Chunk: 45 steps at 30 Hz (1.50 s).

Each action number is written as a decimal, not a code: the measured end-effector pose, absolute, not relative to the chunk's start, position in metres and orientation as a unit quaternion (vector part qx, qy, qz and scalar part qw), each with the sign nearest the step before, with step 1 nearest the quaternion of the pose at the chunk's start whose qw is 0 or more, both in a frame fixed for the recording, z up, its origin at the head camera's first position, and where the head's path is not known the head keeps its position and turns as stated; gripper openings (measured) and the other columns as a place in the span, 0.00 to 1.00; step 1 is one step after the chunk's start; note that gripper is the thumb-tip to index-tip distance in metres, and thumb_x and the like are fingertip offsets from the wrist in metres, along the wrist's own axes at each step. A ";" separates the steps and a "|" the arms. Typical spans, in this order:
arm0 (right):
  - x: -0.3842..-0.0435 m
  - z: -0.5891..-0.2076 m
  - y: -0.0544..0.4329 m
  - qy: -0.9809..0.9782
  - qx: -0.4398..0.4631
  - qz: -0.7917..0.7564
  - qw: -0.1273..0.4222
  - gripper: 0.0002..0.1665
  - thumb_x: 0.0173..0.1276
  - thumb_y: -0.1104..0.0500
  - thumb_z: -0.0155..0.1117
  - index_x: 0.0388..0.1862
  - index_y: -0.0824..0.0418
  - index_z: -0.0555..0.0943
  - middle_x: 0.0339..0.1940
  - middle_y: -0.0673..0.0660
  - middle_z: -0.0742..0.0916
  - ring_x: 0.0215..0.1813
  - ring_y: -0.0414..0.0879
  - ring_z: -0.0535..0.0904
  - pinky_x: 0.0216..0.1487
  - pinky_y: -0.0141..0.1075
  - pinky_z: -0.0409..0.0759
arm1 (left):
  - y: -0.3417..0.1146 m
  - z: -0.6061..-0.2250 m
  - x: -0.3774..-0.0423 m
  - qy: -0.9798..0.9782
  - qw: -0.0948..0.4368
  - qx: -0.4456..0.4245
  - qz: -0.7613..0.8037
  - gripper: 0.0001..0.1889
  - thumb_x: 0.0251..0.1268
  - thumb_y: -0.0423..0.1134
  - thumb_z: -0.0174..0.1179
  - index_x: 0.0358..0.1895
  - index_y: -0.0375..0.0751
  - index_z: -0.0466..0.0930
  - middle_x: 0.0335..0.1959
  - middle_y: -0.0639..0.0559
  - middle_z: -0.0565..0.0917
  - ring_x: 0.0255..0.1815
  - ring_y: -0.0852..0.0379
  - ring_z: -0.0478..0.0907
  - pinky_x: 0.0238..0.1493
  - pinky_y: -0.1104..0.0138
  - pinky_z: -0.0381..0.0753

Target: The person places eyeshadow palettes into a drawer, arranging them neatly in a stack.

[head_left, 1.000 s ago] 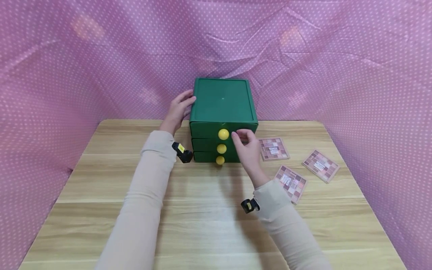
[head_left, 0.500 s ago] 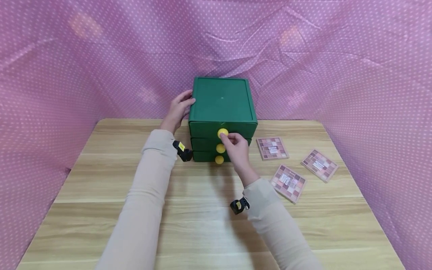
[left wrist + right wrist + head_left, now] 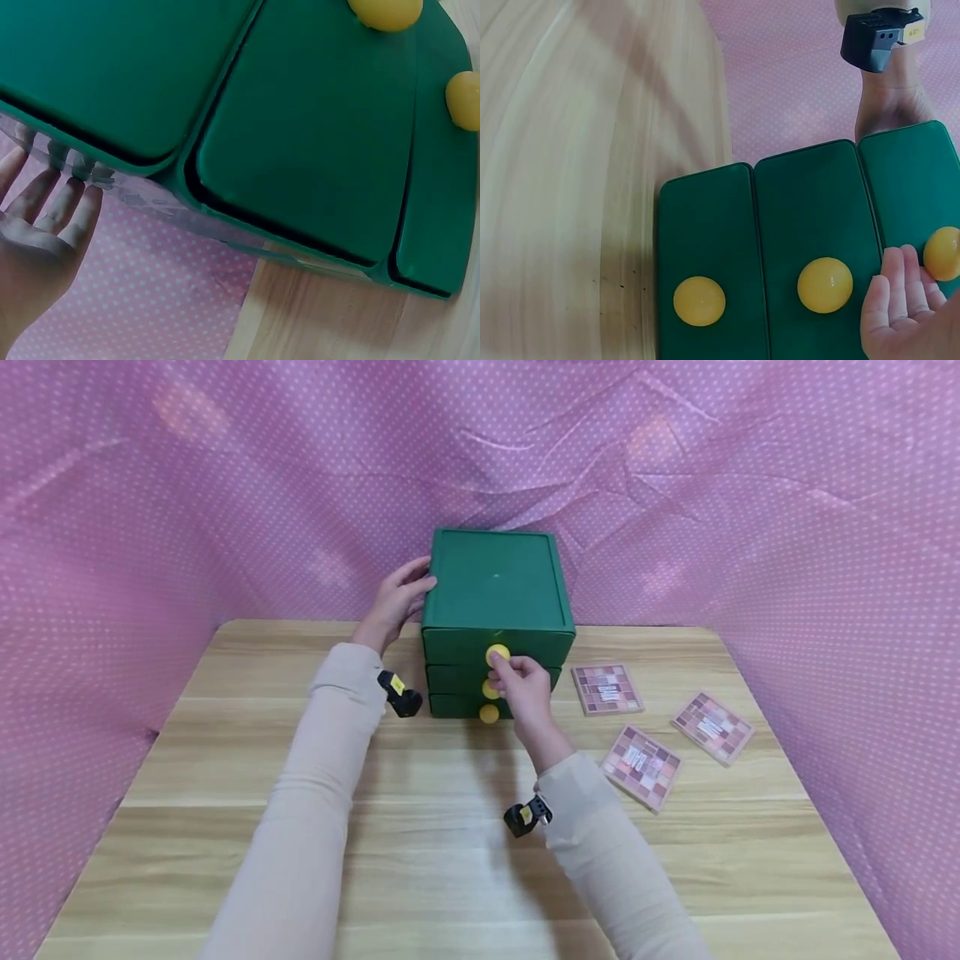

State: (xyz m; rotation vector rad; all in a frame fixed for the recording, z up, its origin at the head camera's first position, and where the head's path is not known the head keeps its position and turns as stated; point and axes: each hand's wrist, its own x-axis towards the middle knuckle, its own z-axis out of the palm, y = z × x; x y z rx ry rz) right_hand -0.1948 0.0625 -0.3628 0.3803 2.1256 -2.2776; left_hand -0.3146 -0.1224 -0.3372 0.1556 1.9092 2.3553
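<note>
A green three-drawer cabinet (image 3: 497, 578) stands at the back of the table, each drawer front bearing a round yellow knob. My left hand (image 3: 393, 603) rests against the cabinet's left side, fingers fairly straight; the left wrist view shows those fingers (image 3: 64, 202) along the clear side wall. In front, my right hand (image 3: 529, 700) pinches the top drawer's knob (image 3: 498, 652) between thumb and fingers. Seen from the right wrist, the fingers (image 3: 897, 289) lie beside that knob, and the thumb's contact is hidden. All three drawers look closed. The middle knob (image 3: 825, 285) is partly covered in the head view.
Three flat pinkish palettes with checkered lids lie right of the cabinet: one near it (image 3: 606, 689), one farther right (image 3: 712, 728), one closer to me (image 3: 641, 768). A pink dotted cloth (image 3: 300, 510) hangs around the wooden table (image 3: 420, 877).
My right hand has moved left from beside the top knob and taken hold of it. The left hand stays at the cabinet's side, and the drawers show no movement.
</note>
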 end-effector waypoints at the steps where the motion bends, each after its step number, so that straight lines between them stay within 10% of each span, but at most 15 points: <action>1: -0.194 -0.363 0.062 0.677 0.122 -0.726 0.004 0.19 0.58 0.49 0.60 0.35 0.65 0.73 0.33 0.62 0.81 0.36 0.54 0.77 0.43 0.41 0.74 | -0.123 -0.337 -0.315 0.627 0.052 0.052 0.775 0.25 0.59 0.32 0.53 0.61 0.41 0.62 0.60 0.49 0.63 0.54 0.53 0.66 0.53 0.59 0.65; 45: -0.111 -0.370 0.067 0.626 0.128 -0.769 0.011 0.14 0.57 0.59 0.60 0.34 0.70 0.72 0.24 0.58 0.79 0.28 0.47 0.76 0.40 0.40 0.75 | -0.127 -0.338 -0.319 0.623 0.102 0.055 0.774 0.27 0.58 0.33 0.54 0.62 0.43 0.60 0.62 0.51 0.60 0.56 0.52 0.63 0.54 0.58 0.63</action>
